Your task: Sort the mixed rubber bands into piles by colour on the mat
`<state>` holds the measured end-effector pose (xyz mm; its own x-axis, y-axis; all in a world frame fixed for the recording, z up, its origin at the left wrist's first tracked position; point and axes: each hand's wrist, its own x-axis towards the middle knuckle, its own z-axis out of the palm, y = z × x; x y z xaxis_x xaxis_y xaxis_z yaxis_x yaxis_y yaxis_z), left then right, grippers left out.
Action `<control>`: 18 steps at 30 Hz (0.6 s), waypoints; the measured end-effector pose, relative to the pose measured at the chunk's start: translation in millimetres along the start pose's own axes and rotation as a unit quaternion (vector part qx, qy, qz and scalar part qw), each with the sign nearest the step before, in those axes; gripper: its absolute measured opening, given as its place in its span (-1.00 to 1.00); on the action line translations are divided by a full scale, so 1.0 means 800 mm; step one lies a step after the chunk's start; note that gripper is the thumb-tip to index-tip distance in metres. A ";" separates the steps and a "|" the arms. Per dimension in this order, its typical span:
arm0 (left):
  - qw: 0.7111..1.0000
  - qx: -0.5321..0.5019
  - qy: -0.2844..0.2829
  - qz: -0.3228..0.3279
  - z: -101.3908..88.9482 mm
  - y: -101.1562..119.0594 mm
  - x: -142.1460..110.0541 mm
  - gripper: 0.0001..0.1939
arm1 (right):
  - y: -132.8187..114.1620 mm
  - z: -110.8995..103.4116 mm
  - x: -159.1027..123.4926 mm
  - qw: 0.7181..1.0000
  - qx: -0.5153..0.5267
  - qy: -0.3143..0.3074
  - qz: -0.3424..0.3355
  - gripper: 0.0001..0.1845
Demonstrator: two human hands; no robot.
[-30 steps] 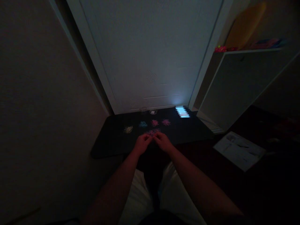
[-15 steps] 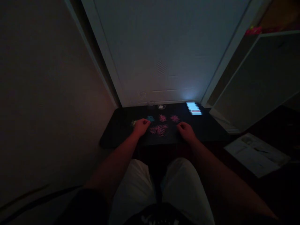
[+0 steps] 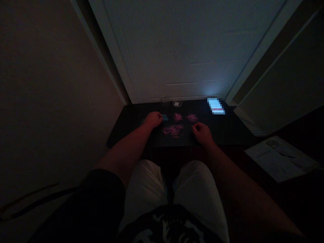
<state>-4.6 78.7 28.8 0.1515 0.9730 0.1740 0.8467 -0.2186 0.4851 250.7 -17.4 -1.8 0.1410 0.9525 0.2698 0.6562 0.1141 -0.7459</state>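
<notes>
We are sitting at a low black table [image 3: 222, 133]. A bright phone [image 3: 216, 106] is glowing near its back edge. Our left hand [image 3: 153, 119] is reaching in with bent fingers, right beside the blue pile [image 3: 165, 117], and partly hiding a pale pile [image 3: 143, 121]. Our right hand [image 3: 202, 132] is curling its fingers near the front edge. We cannot tell if either hand is holding something. Between our hands, the big pink-purple pile [image 3: 173, 130] of thin bits is lying in front of two small pink piles [image 3: 178, 117].
</notes>
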 end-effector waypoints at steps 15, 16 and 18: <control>0.964 -0.026 -0.134 0.229 -0.018 0.008 -0.088 -0.74 | -0.001 0.000 -0.001 1.000 -0.009 0.010 -0.005 -0.78; 0.964 -0.016 -0.125 0.233 -0.016 0.009 -0.088 -0.77 | -0.001 0.000 -0.002 1.000 -0.010 0.010 -0.005 -0.79; 0.969 0.001 -0.106 0.223 -0.014 0.009 -0.088 -0.80 | -0.001 0.000 -0.002 1.000 -0.010 0.012 -0.007 -0.79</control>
<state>-14.6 8.0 29.4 0.6046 0.7745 0.1861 0.6728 -0.6216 0.4011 250.2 -18.8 -1.4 0.1491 0.9441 0.2939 0.6730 0.1209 -0.7297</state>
